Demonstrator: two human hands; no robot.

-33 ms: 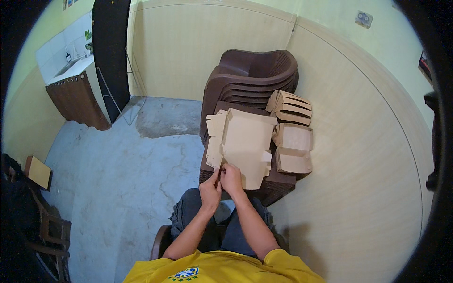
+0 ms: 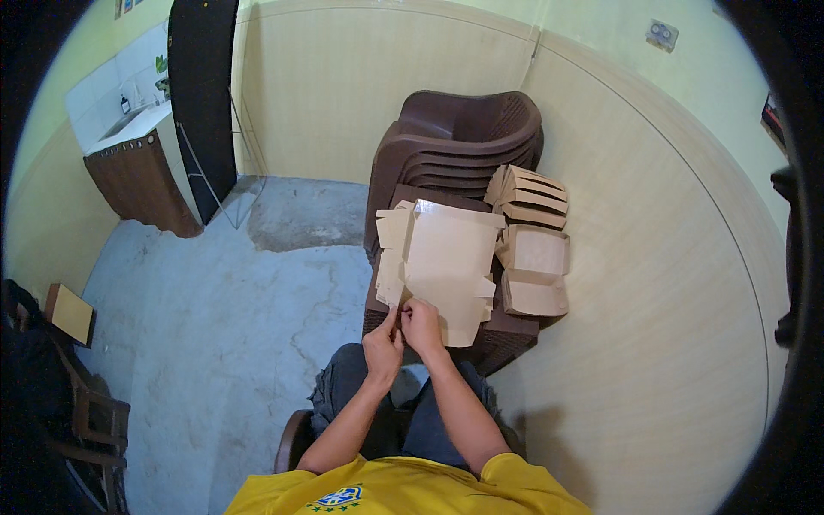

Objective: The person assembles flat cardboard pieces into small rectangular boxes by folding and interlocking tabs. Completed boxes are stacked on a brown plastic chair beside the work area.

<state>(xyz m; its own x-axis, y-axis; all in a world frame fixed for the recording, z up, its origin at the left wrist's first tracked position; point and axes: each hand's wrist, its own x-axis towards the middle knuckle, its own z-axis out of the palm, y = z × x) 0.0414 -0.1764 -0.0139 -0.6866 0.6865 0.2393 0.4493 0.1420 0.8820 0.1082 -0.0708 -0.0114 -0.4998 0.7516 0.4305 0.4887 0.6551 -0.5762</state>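
Seated person, yellow shirt (image 2: 403, 493), dark trousers, both forearms reaching forward to a stack of brown plastic chairs (image 2: 459, 142).

Flat, unfolded kraft cardboard box blank (image 2: 446, 257) lies on the seat of the chair stack, its near edge hanging toward the person. Side flaps stick out on the blank's left and lower right.

Left hand (image 2: 382, 343): at the near left corner of the blank, fingers closed to a pinch on a small flap there; thumb and forefinger tips meet on the card. Grip narrow, only the flap's edge held.

Right hand (image 2: 425, 326): touching the left hand, just right of it, fingers curled down over the same near edge of the blank. Pinched shut on the card edge; how much card lies under the fingers, cannot tell.

On the chair seat, right of the blank: two folded kraft boxes (image 2: 534, 270), lids partly up, one behind the other, touching the blank's right edge. Behind those, against the chair arm, a nested stack of box shells (image 2: 528, 196), tilted.

Left of the chairs, well apart: concrete floor (image 2: 215, 318), patchy. Farther left, a brown cabinet with a sink top (image 2: 129, 167) against the wall, and a dark door panel (image 2: 204, 94) beside it. Far left of the chairs, near the view's edge: a small tan board (image 2: 69, 313) on dark furniture.
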